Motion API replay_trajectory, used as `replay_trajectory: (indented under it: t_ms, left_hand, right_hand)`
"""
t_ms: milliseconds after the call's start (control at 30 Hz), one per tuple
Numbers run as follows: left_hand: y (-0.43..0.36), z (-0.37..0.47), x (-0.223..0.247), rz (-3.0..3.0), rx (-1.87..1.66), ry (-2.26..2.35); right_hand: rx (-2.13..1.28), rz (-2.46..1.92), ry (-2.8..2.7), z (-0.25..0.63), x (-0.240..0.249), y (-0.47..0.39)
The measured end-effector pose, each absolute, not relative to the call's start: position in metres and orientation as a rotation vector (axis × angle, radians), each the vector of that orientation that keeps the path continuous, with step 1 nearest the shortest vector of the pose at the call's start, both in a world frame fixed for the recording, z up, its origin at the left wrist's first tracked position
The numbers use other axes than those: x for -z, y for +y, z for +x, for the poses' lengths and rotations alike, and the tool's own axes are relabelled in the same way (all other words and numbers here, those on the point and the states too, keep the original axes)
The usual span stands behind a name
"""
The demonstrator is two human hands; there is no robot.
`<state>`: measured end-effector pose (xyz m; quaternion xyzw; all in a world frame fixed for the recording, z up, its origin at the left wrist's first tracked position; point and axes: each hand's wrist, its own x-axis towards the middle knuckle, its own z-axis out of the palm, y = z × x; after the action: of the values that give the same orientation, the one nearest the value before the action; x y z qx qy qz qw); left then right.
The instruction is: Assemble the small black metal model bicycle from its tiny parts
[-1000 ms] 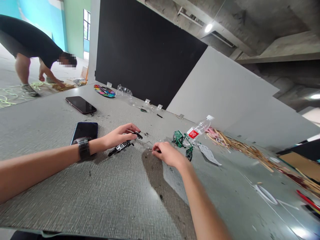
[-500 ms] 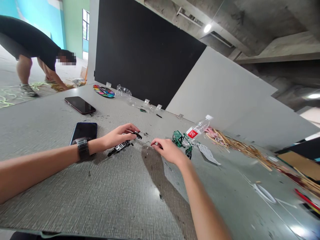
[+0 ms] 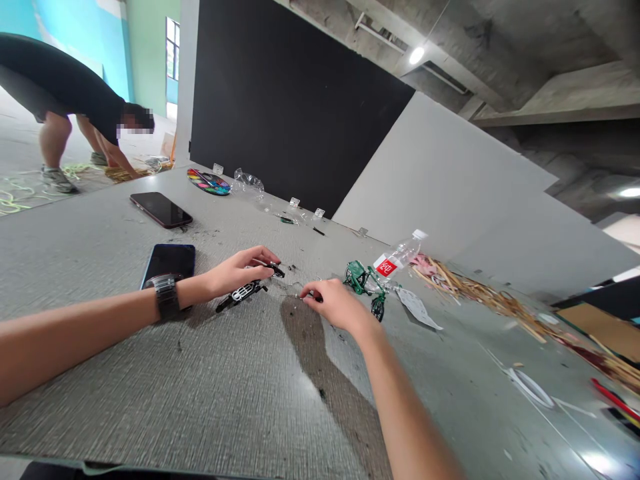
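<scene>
My left hand, with a dark watch on its wrist, has its fingers closed on a small black part. Just below it on the grey table lies a black and silver model piece. To the right, my right hand is curled low over the tabletop, its fingertips together around something dark and tiny, mostly hidden. Small dark bits lie between the hands. A green model bicycle stands just beyond my right hand, near a paper sheet.
Two phones lie at the left. A paint palette and clear plastic wrap are at the back. A plastic bottle lies behind the bicycle, beside wood strips. A person bends down beyond the table.
My right hand has shifted slightly down and its fingers have drawn closer together. My left hand has stayed in place. The bent person has moved slightly right.
</scene>
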<state>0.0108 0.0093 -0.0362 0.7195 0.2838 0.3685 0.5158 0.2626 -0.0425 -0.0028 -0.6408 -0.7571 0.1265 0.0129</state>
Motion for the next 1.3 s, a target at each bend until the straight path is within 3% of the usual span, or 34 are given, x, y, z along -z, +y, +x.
replay_trajectory:
  t_ms: [1300]
  left_hand:
    - [0.01, 0.01, 0.036, 1.745, -0.871, 0.684]
  right_hand:
    - [-0.282, -1.917, -2.458, 0.26, 0.004, -0.041]
